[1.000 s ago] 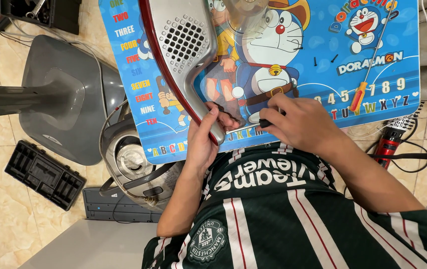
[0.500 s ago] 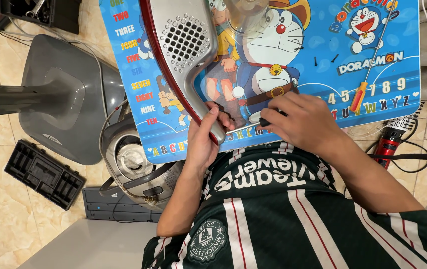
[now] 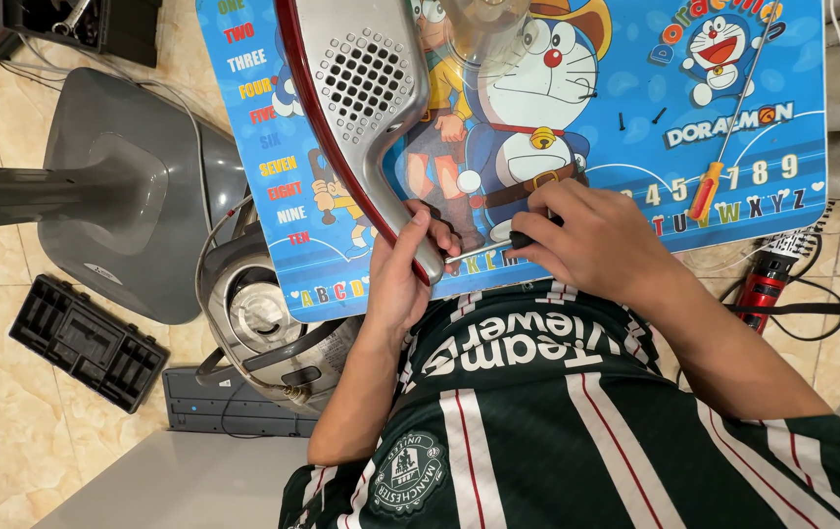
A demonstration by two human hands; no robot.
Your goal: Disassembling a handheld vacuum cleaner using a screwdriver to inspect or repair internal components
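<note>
Silver housing [image 3: 366,98] with red trim lies on the blue cartoon table [image 3: 782,59]; we see its long axis run from 12 o'clock down to its narrow end at about 5 o'clock. Our left hand [image 3: 400,279] wraps shut around that narrow end. Our right hand [image 3: 601,240] is closed on a black-handled screwdriver [image 3: 483,250], its shaft lying nearly level, tip pointing to 9 o'clock at the housing's end. An orange screwdriver [image 3: 706,191] lies at 3 o'clock, well apart.
</note>
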